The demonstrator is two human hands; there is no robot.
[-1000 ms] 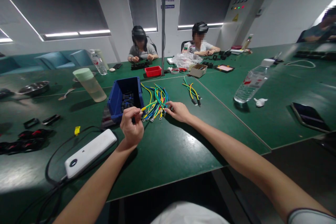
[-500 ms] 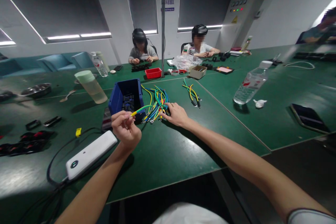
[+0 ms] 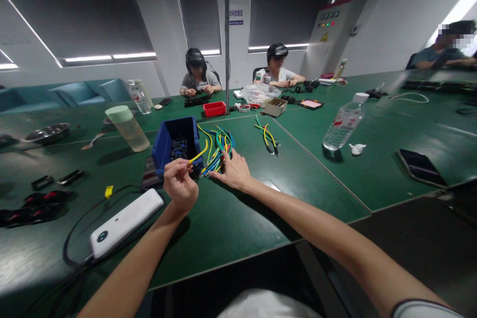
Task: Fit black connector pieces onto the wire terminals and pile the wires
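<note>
My left hand (image 3: 181, 186) is closed in a pinch on a yellow wire (image 3: 201, 153), whose free end curves upward in front of the blue bin (image 3: 159, 140). Over the near right side of a loose bundle of blue, green and yellow wires (image 3: 218, 141) lies my right hand (image 3: 235, 171), fingers apart and thumb stretched left toward the metal lugs. Its fingertips touch the bundle and hide part of it. Small dark sleeve-like pieces (image 3: 179, 148) fill the bottom of the bin. Farther right, a few yellow and green wires (image 3: 266, 134) with black-covered ends lie crossed.
A white power bank (image 3: 126, 223) with cables lies left of my left forearm. A pale-green-lidded bottle (image 3: 128, 129) stands beside the bin, a water bottle (image 3: 345, 124) at right near a phone (image 3: 421, 166). Across the table are a red tray (image 3: 214, 108) and co-workers.
The wire in my left hand now shows yellow with a free end; before, a green-yellow one reached into the bundle. My right hand has slid left along the bundle, its thumb more outstretched.
</note>
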